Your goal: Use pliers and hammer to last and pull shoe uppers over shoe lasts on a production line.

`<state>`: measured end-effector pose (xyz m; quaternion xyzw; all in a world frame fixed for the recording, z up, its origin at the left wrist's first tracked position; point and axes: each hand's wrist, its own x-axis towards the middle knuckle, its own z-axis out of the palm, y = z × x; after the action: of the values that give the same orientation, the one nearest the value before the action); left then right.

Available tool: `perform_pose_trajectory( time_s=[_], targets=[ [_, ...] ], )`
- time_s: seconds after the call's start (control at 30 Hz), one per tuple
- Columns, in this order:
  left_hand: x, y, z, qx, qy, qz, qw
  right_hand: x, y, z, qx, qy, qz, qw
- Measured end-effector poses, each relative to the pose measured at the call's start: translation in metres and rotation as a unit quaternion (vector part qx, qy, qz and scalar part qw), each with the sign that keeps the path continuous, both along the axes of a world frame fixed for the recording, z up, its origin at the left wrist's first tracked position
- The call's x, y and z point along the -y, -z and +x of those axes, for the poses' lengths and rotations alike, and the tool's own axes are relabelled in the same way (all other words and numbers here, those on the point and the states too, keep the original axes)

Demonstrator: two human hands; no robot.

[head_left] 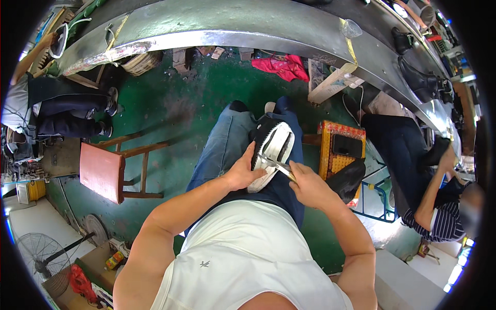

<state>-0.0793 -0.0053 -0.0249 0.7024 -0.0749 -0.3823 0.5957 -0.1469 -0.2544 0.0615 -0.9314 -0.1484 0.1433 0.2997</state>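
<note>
On my lap lies a black shoe [285, 135] with its bottom facing up. Its underside is white, and a jagged, notched edge of black upper is folded in around it. My left hand [243, 170] is wrapped around the shoe's left side near the end closest to me, with the thumb on the white underside. Metal pincers [279, 165] are gripped in my right hand [309, 182]. Their jaws rest on or just over the middle of the underside; whether they pinch any material is too small to tell.
Ahead runs a long metal workbench [206, 39]. A pink-topped stool [102, 173] stands left; a yellow woven seat [330, 168] holding a phone [347, 146] is close on my right. Co-workers sit at far left and right. A fan [44, 261] stands at lower left.
</note>
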Motion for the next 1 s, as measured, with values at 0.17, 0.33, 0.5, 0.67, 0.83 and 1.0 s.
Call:
perform_pose_trajectory(
  time_s=[0.17,0.33,0.5,0.67,0.83,1.0],
  targets=[
    [-0.005,0.004,-0.002,-0.151,-0.073,-0.179,0.969,-0.026,-0.067,0.066,-0.298,-0.093,-0.229,0.922],
    [-0.003,-0.012,0.002,-0.317,-0.232,-0.295,0.871,-0.03,-0.036,0.069,-0.256,-0.127,-0.114,0.952],
    [0.013,-0.009,0.014,-0.335,-0.355,-0.167,0.856,-0.042,0.023,0.032,-0.176,-0.03,-0.026,0.984],
    [0.016,0.047,0.015,-0.002,-0.306,0.083,0.948,-0.063,0.051,0.002,-0.044,0.083,0.035,0.995],
    [0.017,0.033,0.012,0.152,-0.237,0.186,0.941,-0.016,0.013,0.039,-0.226,-0.045,-0.042,0.972],
    [0.018,0.027,0.006,0.187,-0.234,0.159,0.941,-0.025,0.021,0.051,0.028,0.006,-0.102,0.994]
  ],
)
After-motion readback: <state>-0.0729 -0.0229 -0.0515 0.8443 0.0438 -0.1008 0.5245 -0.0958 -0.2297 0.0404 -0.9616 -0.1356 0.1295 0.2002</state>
